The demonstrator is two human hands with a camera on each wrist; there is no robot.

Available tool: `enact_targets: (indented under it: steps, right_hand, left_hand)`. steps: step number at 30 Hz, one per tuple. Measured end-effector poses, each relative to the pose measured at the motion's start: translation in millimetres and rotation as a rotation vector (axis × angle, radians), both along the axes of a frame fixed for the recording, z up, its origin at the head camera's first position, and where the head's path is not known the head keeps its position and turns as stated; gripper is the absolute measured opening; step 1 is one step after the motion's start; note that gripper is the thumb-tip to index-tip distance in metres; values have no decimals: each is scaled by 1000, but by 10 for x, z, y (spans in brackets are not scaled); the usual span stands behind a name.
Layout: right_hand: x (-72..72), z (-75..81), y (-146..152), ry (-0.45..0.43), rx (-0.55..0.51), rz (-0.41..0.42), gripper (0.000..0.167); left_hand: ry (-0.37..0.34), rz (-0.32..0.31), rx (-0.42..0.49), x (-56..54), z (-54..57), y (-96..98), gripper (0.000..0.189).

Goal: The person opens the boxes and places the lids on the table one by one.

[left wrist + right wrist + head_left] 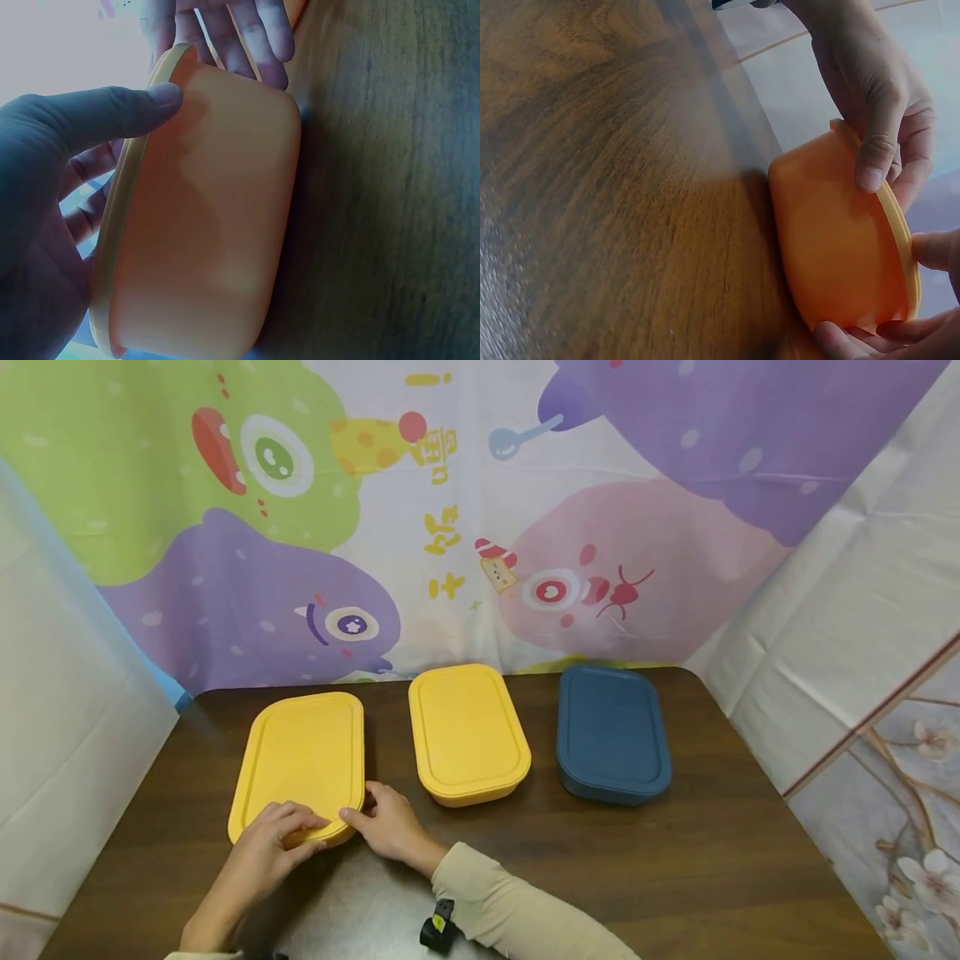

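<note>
Both hands are at the near end of the left yellow food container (pixel 307 752), which stands on the table with its lid on. My left hand (pixel 262 856) holds the near lid edge, fingers over the top. In the left wrist view its thumb (pixel 142 105) lies against the rim, above the container's side wall (pixel 217 202). At the near right corner, my right hand (pixel 393 822) grips the container, thumb on the lid's edge. The right wrist view shows its fingertips (pixel 836 337) against the orange-looking wall (pixel 825 225). The far end of the container is untouched.
A second yellow container (pixel 468 727) stands lidded at the middle, and a dark blue one (pixel 613 731) to its right. The brown wooden table (pixel 675 877) meets a cartoon-printed curtain (pixel 450 635) behind. A black strap-like item (pixel 438 927) hangs by the right sleeve.
</note>
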State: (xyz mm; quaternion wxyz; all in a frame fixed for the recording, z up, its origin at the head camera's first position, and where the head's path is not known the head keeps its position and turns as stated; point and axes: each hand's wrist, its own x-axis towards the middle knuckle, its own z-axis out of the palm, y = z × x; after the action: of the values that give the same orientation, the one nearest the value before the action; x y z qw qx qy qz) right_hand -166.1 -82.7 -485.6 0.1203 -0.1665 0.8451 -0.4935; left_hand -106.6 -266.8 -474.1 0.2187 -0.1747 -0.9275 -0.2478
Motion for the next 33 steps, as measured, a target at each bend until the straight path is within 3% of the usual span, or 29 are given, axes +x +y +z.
enact_targets:
  steps: [16,23,33]
  right_hand:
    - [-10,-9,-4,-15,-41,-7,44]
    - [-12,-13,-3,-14,-75,-26,46]
    - [-14,-16,22,77,-40,-41,36]
  left_hand:
    - [-40,29,45,15,25,11,28]
    - [-19,22,56,14,52,1,28]
    - [-19,41,78,24,102,4,30]
